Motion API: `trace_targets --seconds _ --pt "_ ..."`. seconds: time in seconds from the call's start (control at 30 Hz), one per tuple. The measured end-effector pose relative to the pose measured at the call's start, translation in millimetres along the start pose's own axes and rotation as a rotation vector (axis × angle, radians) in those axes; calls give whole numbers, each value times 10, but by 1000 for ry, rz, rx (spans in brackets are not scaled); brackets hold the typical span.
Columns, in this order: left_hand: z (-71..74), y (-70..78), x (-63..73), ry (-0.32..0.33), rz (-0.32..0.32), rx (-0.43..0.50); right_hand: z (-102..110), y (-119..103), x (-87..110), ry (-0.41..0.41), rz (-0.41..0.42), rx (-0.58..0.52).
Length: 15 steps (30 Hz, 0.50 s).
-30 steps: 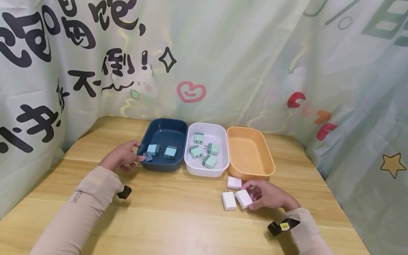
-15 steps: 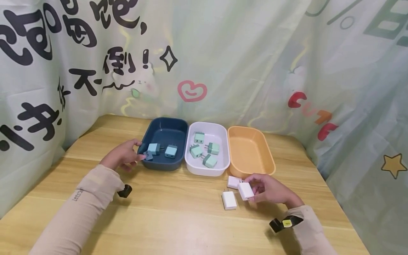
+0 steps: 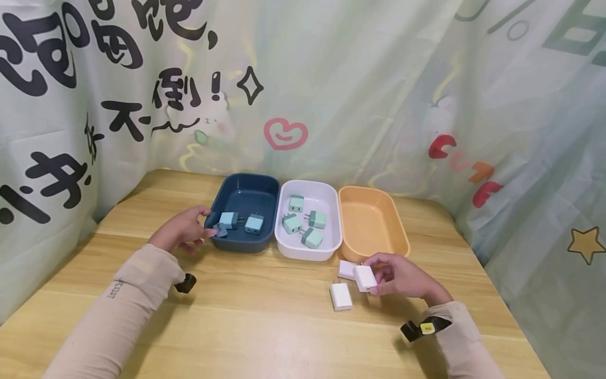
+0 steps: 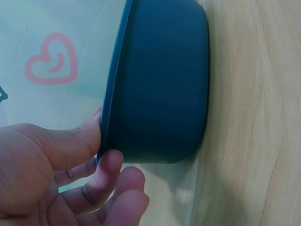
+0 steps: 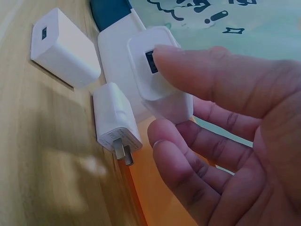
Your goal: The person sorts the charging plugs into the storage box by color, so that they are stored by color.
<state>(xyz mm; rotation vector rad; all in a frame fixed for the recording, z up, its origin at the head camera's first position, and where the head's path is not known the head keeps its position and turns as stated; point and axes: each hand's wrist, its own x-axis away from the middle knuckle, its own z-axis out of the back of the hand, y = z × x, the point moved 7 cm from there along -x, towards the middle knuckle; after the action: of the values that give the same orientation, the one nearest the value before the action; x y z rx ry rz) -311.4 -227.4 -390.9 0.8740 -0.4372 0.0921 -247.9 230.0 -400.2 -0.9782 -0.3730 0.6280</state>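
My left hand [image 3: 189, 230] pinches the near-left rim of a navy tray [image 4: 164, 80], thumb at the inside and fingertips against the outer wall in the left wrist view. Two light-blue plug chargers [image 3: 254, 224] and a smaller blue-grey piece [image 3: 220, 230] lie inside that tray, the piece right by the thumb. My right hand [image 3: 402, 276] holds a white USB charger [image 5: 160, 75] between thumb and fingers, raised in front of the orange tray [image 3: 374, 223]. Beneath and left of it, two more white chargers rest on the table, one [image 5: 115, 117] with its prongs showing, the other [image 3: 341, 296] nearer me.
Between the navy and orange trays stands a white tray [image 3: 307, 253] with several mint-green chargers [image 3: 312, 238]. All three trays sit side by side on the wooden table [image 3: 265, 321]. A printed curtain [image 3: 360, 89] hangs behind and around the table.
My right hand has lifted the white charger and moved it slightly away from me, toward the orange tray. My left hand keeps its place on the navy tray's rim.
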Motion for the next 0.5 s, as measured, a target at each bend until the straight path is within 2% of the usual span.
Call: trace_targets --seconds 0.5 --pt "-8 26 27 -2 -2 4 156 -138 -30 54 -11 21"
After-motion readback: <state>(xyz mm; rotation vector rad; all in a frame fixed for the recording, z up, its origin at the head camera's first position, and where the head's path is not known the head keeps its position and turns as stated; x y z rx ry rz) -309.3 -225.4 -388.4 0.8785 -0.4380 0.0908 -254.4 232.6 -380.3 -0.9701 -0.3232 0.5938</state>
